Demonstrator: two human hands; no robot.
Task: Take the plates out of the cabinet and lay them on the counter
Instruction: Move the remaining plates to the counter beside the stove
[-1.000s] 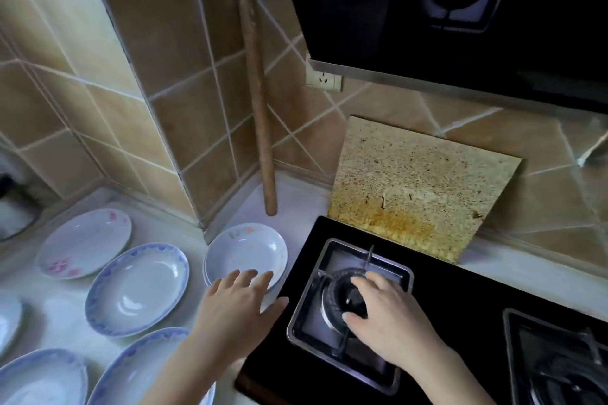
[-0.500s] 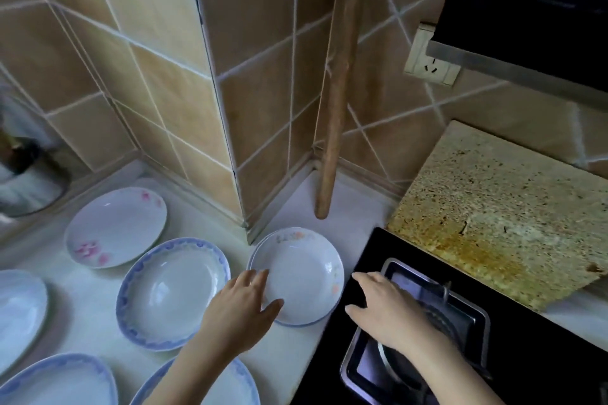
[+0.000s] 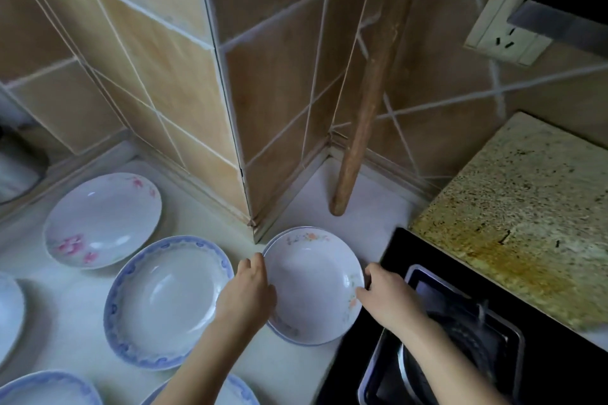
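A white plate with a small orange flower pattern [image 3: 312, 279] lies on the pale counter [image 3: 371, 204] in the corner, on top of a second plate whose blue rim shows beneath it. My left hand [image 3: 250, 293] grips its left rim and my right hand [image 3: 388, 296] pinches its right rim, thumb on the edge. Left of it lie a blue-rimmed plate [image 3: 167, 299] and a pink-flowered plate [image 3: 102, 217]. More blue-rimmed plates are cut off at the bottom [image 3: 49, 388] and the left edge [image 3: 8, 312].
A wooden rolling pin [image 3: 368, 102] leans upright in the tiled corner just behind the plate. A black gas hob [image 3: 408, 253] borders the plate on the right, with a speckled stone slab [image 3: 519, 214] propped behind it. A wall socket [image 3: 503, 29] is at the upper right.
My view has swung left and closer. Both hands moved onto the flower-patterned plate: the left from beside it, the right from over the burner to its right rim.
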